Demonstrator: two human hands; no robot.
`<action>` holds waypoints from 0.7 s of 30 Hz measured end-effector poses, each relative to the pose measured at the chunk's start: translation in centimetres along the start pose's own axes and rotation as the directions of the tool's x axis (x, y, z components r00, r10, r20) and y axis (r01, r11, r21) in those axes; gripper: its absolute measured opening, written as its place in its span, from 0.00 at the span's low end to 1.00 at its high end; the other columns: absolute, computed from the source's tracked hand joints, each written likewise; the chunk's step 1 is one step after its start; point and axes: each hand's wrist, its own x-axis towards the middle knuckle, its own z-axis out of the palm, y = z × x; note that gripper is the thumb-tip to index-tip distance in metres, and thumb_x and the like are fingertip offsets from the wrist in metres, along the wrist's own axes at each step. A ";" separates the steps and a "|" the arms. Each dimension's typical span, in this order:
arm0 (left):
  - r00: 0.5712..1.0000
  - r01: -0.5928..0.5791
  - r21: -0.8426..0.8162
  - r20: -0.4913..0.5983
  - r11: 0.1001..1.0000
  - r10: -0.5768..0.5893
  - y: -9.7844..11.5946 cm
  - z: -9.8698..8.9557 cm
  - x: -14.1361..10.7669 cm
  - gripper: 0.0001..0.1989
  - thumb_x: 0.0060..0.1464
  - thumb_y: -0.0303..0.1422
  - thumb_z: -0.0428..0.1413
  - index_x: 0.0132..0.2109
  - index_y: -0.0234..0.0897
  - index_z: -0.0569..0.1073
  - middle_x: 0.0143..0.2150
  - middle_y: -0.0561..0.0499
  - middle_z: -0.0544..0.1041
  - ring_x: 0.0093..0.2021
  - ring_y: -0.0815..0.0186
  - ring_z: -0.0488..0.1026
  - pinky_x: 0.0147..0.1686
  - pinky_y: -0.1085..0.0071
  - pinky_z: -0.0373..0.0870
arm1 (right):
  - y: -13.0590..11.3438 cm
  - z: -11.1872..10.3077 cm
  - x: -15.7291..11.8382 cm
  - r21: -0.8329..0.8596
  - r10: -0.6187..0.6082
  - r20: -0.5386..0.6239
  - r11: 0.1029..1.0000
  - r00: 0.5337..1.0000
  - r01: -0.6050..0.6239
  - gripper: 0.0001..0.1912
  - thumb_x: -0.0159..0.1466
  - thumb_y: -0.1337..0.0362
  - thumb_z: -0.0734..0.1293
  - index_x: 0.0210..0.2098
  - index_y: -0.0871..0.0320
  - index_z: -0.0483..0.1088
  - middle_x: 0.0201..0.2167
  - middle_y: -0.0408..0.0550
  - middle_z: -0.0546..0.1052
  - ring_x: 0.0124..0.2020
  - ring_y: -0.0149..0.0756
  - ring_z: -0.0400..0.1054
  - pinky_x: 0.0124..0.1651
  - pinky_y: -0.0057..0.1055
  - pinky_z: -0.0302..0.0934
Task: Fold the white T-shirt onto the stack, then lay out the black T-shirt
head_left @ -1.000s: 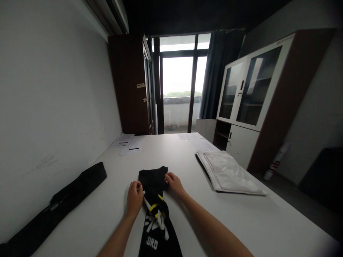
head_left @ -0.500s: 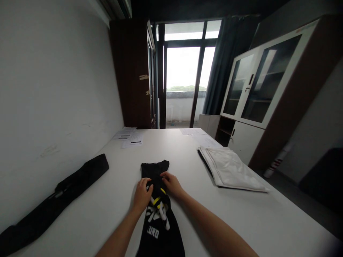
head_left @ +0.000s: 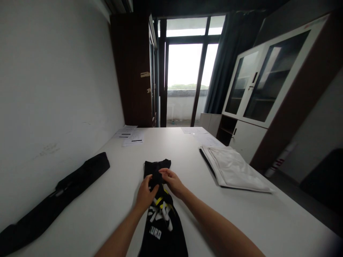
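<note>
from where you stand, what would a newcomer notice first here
Likely the black garment with yellow and white print, lying lengthwise at the near middle of the white table, both hands on its upper part. Next, the bright window beyond the table's far end.

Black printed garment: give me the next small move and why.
Perhaps draw the left hand and right hand gently apart to smooth the black printed garment: both are close together over its narrow part, and its yellow-and-white print looks bunched.
</note>
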 end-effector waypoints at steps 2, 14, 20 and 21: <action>0.999 0.007 0.018 0.051 1.000 -0.008 0.0 0.0 -0.1 0.15 0.58 0.35 0.56 0.52 0.40 0.72 0.49 0.45 0.78 0.50 0.56 0.75 0.50 0.61 0.70 | 0.0 0.6 -0.4 0.004 0.015 0.111 1.000 0.994 -0.015 0.21 0.60 0.51 0.74 0.48 0.53 0.75 0.43 0.48 0.79 0.42 0.39 0.72 0.48 0.35 0.65; 0.917 0.238 -0.559 -0.139 0.794 -0.373 -1.7 -0.6 1.3 0.14 0.62 0.40 0.53 0.48 0.38 0.75 0.46 0.47 0.80 0.50 0.57 0.76 0.50 0.62 0.72 | 2.0 -0.4 0.4 -0.277 0.038 -0.070 0.959 0.997 -0.056 0.07 0.57 0.67 0.63 0.36 0.54 0.70 0.29 0.43 0.77 0.30 0.36 0.71 0.35 0.31 0.66; 0.803 0.250 -0.905 -0.004 0.343 -0.596 -3.4 -2.0 3.1 0.17 0.63 0.42 0.52 0.50 0.36 0.76 0.48 0.43 0.81 0.52 0.57 0.77 0.55 0.59 0.73 | 2.6 -1.1 0.2 -0.830 -0.212 0.008 0.544 0.977 0.125 0.11 0.63 0.67 0.66 0.45 0.52 0.74 0.41 0.47 0.75 0.42 0.39 0.69 0.47 0.35 0.62; 0.794 0.267 -0.911 0.023 0.315 -0.607 -3.8 -2.5 3.4 0.17 0.63 0.42 0.52 0.49 0.35 0.76 0.47 0.42 0.81 0.51 0.56 0.77 0.55 0.58 0.73 | 2.5 -0.9 0.1 -0.878 -0.216 0.049 0.455 0.975 0.145 0.11 0.64 0.65 0.68 0.46 0.52 0.75 0.43 0.49 0.75 0.45 0.42 0.68 0.50 0.37 0.61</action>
